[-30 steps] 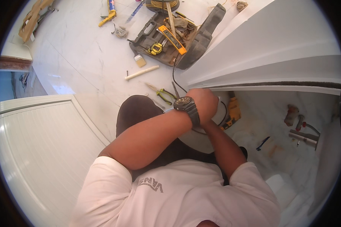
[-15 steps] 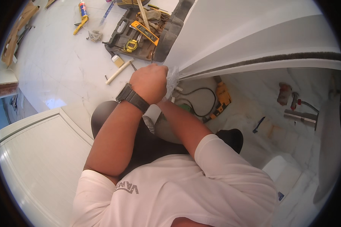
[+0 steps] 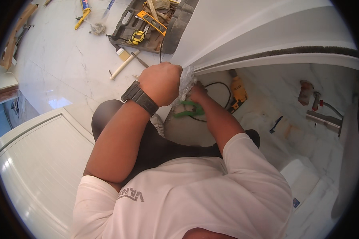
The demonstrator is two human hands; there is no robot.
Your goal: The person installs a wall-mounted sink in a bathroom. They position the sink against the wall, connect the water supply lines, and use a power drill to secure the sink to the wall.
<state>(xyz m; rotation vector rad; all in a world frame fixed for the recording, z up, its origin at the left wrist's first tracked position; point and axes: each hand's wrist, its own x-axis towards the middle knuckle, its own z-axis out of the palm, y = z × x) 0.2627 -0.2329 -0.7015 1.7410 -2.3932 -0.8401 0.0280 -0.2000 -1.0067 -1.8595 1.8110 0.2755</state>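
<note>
My left hand [image 3: 159, 83], with a black watch on its wrist, is closed in a fist in front of the white panel. Crumpled clear plastic [image 3: 186, 83] sticks out on its right side, gripped in the fist. Just beyond the plastic, lower and to the right, my right hand [image 3: 198, 92] has its fingers curled in by a small white piece; what they hold is partly hidden. A green plastic handle-like thing [image 3: 189, 109] lies below the right hand. Left of my left hand, a tool with a cream handle [image 3: 125, 65] rests on the floor beside a paintbrush [image 3: 123, 54].
An open black tool case [image 3: 123, 36] holds an orange level [image 3: 152, 22] and a yellow tape measure [image 3: 137, 37]. A yellow power tool [image 3: 237, 93] with a black cord lies at right. The white panel [image 3: 235, 32] slants overhead; a pale door panel [image 3: 44, 159] stands left.
My right hand has come out from behind my left wrist, moving right to beside the plastic. The green thing shows more fully. My left fist keeps its grip; the view has shifted slightly.
</note>
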